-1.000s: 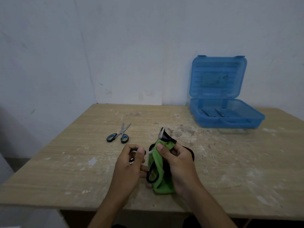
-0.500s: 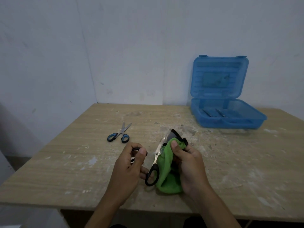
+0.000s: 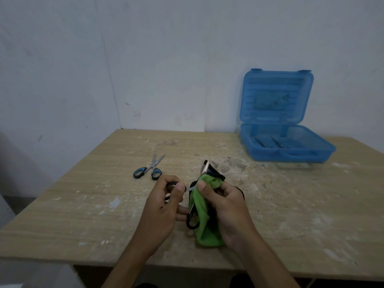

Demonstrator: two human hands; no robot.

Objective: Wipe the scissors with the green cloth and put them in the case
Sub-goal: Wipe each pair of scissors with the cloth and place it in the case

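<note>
Your left hand [image 3: 161, 206] grips a pair of black-handled scissors [image 3: 194, 204] by the handles: the thumb and curled fingers close round one black loop, and the lower fingers reach to the other loop, which hangs down just beside the green cloth [image 3: 204, 217]. The scissors are spread open above the table [image 3: 83, 204], held near its front edge, a little to the left of the middle. One steel blade pokes up and away from you above the cloth; the other runs across between your two hands.

Your right hand [image 3: 225, 206] is clenched round the green cloth, with the thumb pressing the cloth's upper fold against the blade. The cloth bunches in your palm and droops below it, touching or nearly touching the table; which one, you cannot tell from here. A dark edge shows behind the cloth's top, but what it belongs to is unclear.

A second pair of scissors [image 3: 150, 168], with blue and black handles, lies flat on the table beyond your left hand, blades pointing away from you and slightly parted.

The blue case [image 3: 286, 146] sits at the table's far right corner, well apart from both hands. Its lid stands upright against the wall, and the tray faces you.
</note>
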